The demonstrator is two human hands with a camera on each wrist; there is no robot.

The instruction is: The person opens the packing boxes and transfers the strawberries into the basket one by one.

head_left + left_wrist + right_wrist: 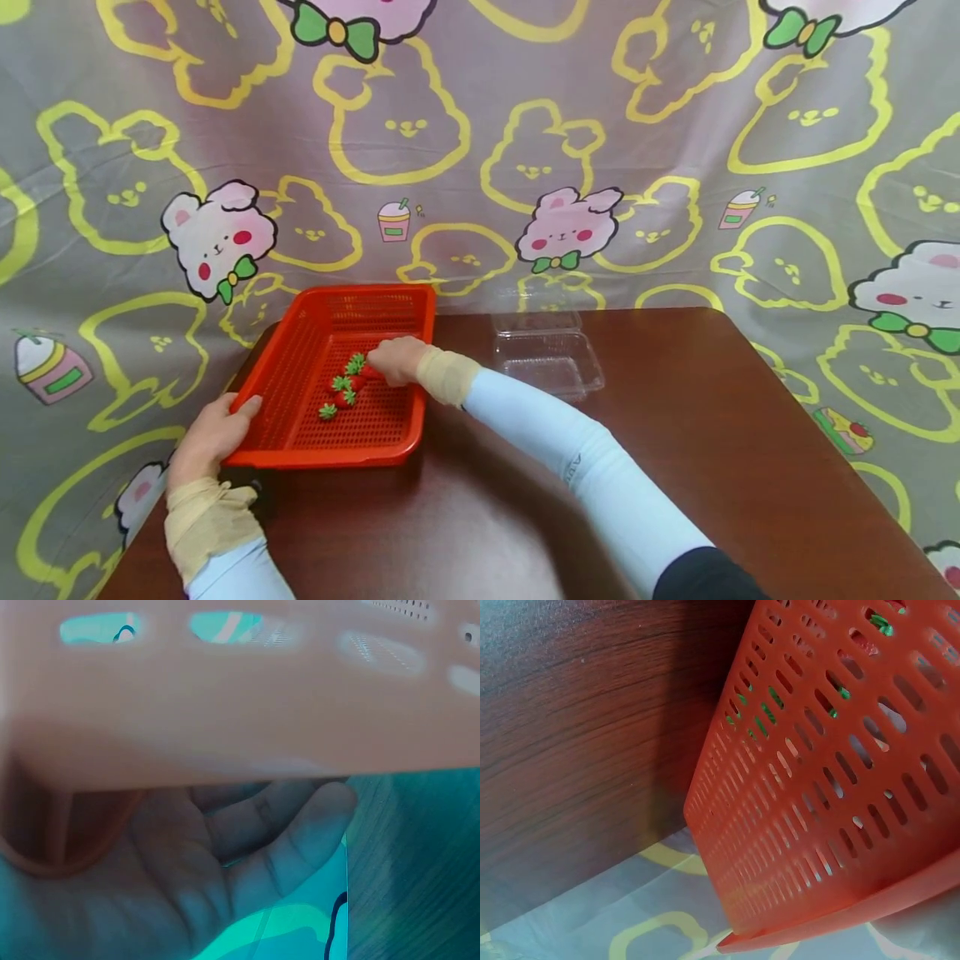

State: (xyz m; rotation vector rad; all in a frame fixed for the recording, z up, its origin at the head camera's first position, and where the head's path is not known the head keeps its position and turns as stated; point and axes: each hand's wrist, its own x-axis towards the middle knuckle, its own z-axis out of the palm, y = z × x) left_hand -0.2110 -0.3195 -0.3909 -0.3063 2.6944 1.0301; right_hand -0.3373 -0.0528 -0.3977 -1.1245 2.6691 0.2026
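Note:
A red plastic basket (pixel 307 457) with slotted walls sits at the left of the table. My left hand (pixel 212 435) grips its near left corner, thumb over the rim; in the left wrist view, the fingers (pixel 300 847) curl under the basket's edge. Inside lie several red strawberries (pixel 343 398) with green leafy tops, clustered mid-floor. My right hand (pixel 397 360) reaches over the right wall and pinches a strawberry (pixel 371 372) at the cluster's right end; its fingertips are partly hidden. In the right wrist view, the basket wall (pixel 817 772) covers most of that hand.
A clear plastic clamshell box (pixel 543 362) stands with its lid raised at the back of the brown table (pixel 675 417), right of the basket. A patterned grey cloth (pixel 480 250) hangs behind and around the table. My right forearm crosses above the tabletop.

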